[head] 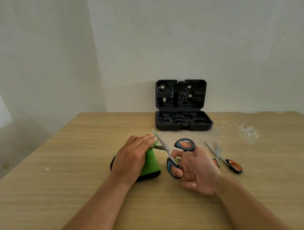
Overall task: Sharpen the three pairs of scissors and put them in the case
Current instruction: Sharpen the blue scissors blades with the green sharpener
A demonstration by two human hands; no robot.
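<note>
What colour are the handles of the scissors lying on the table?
Black with orange inserts, seen in the head view.

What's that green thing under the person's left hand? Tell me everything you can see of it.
The green sharpener looks like moulded plastic: a bright green body that narrows toward the far end and sits on a wider black base, resting on the wooden table. The left hand lies over it, fingers reaching the narrow end, hiding much of its top. The open blue-handled scissors, held by the right hand, have one blade pushed into the narrow end. Its slot is hidden.
</note>
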